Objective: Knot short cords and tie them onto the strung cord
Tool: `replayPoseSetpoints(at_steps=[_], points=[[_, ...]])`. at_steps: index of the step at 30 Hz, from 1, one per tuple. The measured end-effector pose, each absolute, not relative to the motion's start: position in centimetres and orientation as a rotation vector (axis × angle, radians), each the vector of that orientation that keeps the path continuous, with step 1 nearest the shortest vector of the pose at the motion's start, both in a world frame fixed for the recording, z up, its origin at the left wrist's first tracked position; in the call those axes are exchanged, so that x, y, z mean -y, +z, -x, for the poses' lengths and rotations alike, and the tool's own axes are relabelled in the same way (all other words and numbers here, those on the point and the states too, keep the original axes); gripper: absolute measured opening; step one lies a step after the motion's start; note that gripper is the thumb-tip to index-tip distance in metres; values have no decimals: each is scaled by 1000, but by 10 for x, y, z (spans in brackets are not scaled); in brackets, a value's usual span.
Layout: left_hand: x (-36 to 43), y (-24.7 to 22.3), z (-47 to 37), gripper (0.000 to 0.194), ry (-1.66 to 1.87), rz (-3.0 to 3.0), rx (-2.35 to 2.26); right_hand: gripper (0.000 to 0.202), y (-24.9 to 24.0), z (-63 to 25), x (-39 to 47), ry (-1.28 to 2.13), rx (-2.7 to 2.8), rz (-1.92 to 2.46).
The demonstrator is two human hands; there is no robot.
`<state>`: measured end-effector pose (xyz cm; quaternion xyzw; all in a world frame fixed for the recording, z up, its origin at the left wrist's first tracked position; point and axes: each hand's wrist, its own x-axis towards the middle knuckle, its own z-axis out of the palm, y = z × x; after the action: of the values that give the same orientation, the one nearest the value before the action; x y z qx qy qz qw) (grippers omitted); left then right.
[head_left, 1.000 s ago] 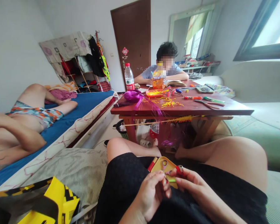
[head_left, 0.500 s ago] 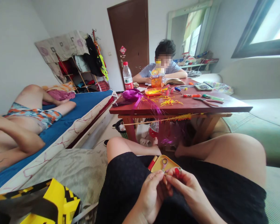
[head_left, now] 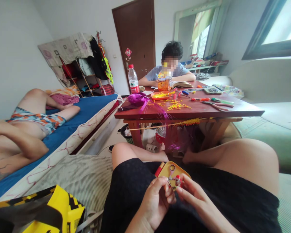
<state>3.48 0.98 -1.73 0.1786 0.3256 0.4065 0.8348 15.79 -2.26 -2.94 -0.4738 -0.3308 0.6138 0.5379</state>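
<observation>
Over my lap, the fingertips of my left hand (head_left: 156, 197) are pinched together. What they hold, if anything, is too small to make out. Close beside it, my right hand (head_left: 194, 192) is closed, with a small red-and-silver piece (head_left: 177, 180) at its thumb and fingers. Just beyond both hands, a shallow yellow tray (head_left: 184, 169) rests on my lap. Inside it lies a pair of small scissors (head_left: 172, 168), partly hidden by my fingers. A red stick with a yellow band (head_left: 159, 169) lies along the tray's left edge.
A red-brown table (head_left: 145, 111) ahead carries purple strands (head_left: 138, 99), yellow stems (head_left: 177, 105), pliers (head_left: 217, 106) and a water bottle (head_left: 133, 79). Behind it a person (head_left: 155, 73) leans over a book. Another person (head_left: 36, 118) lies on the bed at left.
My hands have drawn slightly apart at the fingertips. The red-and-silver piece has shifted left and turned, so more of it shows. The camera view has moved a little.
</observation>
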Motion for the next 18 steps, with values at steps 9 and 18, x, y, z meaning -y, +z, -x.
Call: replayPoseSetpoints(at_steps=[9,18], points=[[-10,-20,-38,30,807,-386,-722,44,-36,-160,21,1487,847,1169],[-5,-19,-42,29,815,-434,-739,54,-46,-150,20,1461,811,1369]])
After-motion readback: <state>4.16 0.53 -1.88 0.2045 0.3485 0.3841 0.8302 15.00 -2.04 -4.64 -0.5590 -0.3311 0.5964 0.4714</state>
